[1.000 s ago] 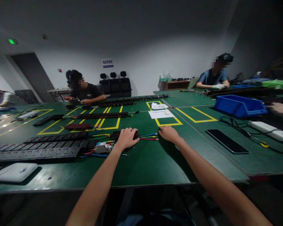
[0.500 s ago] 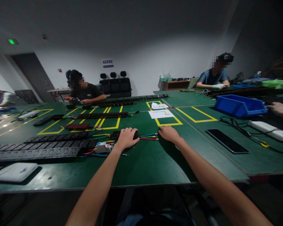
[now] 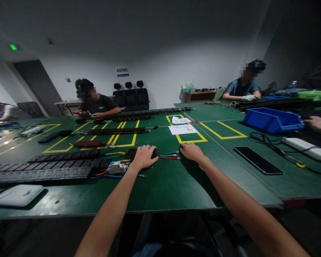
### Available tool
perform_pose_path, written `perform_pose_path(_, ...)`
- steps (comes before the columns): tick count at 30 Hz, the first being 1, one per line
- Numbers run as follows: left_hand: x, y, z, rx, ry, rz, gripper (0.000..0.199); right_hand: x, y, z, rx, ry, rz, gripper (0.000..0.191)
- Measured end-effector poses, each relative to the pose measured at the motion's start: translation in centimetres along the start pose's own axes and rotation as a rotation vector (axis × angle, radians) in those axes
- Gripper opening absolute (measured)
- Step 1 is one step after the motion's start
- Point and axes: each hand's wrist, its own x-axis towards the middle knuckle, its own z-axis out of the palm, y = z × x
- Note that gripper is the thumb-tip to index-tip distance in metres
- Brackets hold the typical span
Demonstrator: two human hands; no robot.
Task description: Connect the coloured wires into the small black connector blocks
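My left hand is wrapped over a small black block on the green table, its fingers closed round the far end. Blue, green and red wires with ring terminals run out from that block to the right. Just past the wire ends, my right hand rests on the table with its fingers curled together. A small dark bit shows at its fingertips, too little to name. To the left lie black power strips, with a grey-white switch-like part and loose coloured wires at their near end.
A white device sits at the front left. On the right are a phone, a blue bin, black cables and a white power bank. Paper sheets lie ahead. Co-workers sit across the table; another person's hand reaches in at right.
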Motion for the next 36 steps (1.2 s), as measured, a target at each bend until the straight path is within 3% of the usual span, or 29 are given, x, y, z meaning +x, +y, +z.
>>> perform_pose_path(36,0.04,0.15,-0.28,-0.007,-0.024,-0.014,0.052,0.08,0.07,0.15,0.002,0.006,-0.001,0.043)
